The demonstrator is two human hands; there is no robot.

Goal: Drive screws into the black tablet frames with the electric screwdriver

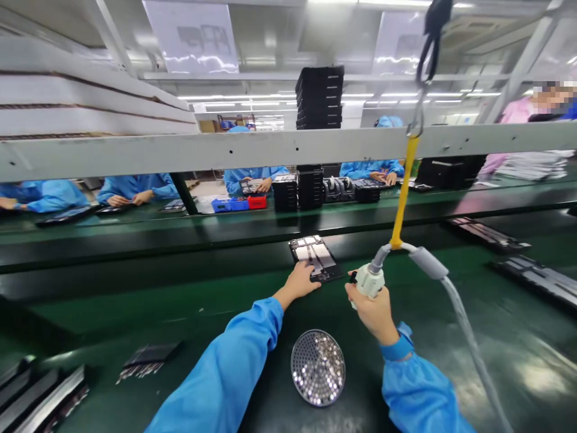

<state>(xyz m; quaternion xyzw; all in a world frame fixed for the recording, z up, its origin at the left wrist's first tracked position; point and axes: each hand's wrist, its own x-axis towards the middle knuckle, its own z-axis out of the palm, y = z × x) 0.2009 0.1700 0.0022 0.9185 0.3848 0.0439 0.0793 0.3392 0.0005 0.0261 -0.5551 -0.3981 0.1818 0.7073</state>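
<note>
My left hand (pixel 301 282) grips the near left corner of an opened tablet (pixel 318 254), which lies on the bench with its inner parts facing up. Wrapped around a pale electric screwdriver (pixel 370 281) is my right hand (pixel 376 308), just right of the tablet. The screwdriver's cable end points up and hangs by a yellow strap (pixel 404 186); its tip is hidden. Between my forearms sits a round dish with many holes (pixel 318 368), with shiny small screws on its surface.
More tablet parts (pixel 541 278) lie at the right. Dark flat parts with strips (pixel 146 359) lie at left. A metal beam (pixel 270 147) crosses ahead, and a grey cable (pixel 469 337) runs down the right. Co-workers in blue sleeves sit opposite, by blue bins (pixel 231 205) and black tray stacks (pixel 310 186).
</note>
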